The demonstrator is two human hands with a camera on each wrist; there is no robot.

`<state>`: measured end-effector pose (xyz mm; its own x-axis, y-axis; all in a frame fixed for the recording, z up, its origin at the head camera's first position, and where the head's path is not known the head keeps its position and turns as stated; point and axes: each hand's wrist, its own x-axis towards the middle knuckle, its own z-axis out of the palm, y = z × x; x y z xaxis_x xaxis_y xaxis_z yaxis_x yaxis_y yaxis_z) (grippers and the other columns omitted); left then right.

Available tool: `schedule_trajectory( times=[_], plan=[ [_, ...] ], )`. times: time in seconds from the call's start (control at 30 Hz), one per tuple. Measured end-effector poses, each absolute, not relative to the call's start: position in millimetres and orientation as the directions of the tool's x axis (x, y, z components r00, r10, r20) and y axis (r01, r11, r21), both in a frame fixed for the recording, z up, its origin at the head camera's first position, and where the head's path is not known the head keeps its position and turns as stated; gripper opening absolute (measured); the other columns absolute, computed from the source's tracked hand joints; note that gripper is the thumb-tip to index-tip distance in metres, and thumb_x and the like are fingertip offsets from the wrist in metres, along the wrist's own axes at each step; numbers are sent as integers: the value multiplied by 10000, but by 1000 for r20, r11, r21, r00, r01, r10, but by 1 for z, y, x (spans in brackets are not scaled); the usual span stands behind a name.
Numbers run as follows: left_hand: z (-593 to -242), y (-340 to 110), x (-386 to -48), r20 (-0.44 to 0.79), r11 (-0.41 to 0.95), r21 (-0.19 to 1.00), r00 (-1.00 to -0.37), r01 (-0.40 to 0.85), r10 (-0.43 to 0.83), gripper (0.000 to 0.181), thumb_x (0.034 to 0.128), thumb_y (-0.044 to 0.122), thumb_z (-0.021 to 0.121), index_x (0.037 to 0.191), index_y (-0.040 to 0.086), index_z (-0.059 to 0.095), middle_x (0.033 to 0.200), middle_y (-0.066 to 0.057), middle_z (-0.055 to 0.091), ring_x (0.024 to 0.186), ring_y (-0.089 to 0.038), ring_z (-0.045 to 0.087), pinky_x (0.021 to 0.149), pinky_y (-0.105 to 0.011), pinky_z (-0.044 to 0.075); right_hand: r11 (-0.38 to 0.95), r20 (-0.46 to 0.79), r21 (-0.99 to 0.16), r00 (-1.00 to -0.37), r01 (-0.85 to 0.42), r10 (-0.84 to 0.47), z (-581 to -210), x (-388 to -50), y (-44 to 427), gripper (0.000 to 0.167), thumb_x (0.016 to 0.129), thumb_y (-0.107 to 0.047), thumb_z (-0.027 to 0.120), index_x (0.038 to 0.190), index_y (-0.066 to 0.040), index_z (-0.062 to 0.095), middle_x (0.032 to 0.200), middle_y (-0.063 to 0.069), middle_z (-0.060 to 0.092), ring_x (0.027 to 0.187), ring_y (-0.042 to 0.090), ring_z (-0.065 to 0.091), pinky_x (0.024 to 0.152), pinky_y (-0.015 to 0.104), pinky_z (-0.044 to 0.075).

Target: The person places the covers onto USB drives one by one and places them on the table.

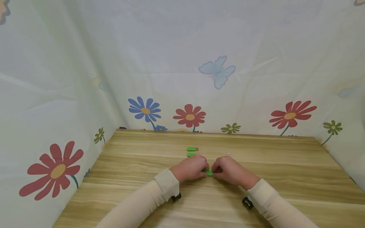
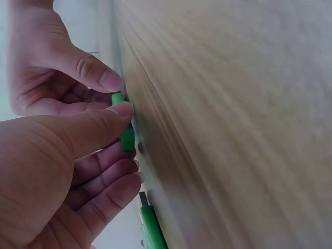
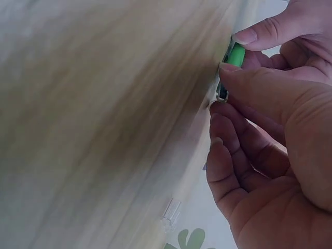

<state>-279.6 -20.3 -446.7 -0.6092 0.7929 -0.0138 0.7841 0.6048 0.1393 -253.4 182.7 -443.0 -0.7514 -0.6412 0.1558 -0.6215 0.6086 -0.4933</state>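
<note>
A green USB stick [image 1: 209, 173] is held just above the tabletop, between both hands. My left hand [image 1: 191, 168] pinches its green body between thumb and fingers. My right hand [image 1: 230, 169] pinches the other end, where a shiny rim shows past the thumb in the right wrist view; whether a clear cap covers the connector I cannot tell. Beyond the left hand lie two more green USB sticks, the farther USB stick [image 1: 191, 148] with its metal plug bare and the nearer USB stick [image 1: 191, 154] partly hidden. A small clear cap [image 3: 170, 215] lies beyond the right hand.
The wood-grain table [image 1: 137, 158] runs back to a white curtain [image 1: 171, 72] printed with flowers and a butterfly. More curtain hangs along the left and right sides. Dark straps [image 1: 247, 203] show under both wrists.
</note>
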Motion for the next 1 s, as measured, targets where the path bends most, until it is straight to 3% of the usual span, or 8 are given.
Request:
schedule_trajectory(
  times=[1.0],
  plan=[
    [-446,-23,-282,-45,621,147,-622,770,782,110,906,249,792,849,170,740,760,99,593,675,-38,485,627,-151,395,655,138,-453,-773,-605,-619,-444,-253,181,64,828,-57,822,851,-92,772,813,-30,693,745,56,599,661,205,490]
  ],
)
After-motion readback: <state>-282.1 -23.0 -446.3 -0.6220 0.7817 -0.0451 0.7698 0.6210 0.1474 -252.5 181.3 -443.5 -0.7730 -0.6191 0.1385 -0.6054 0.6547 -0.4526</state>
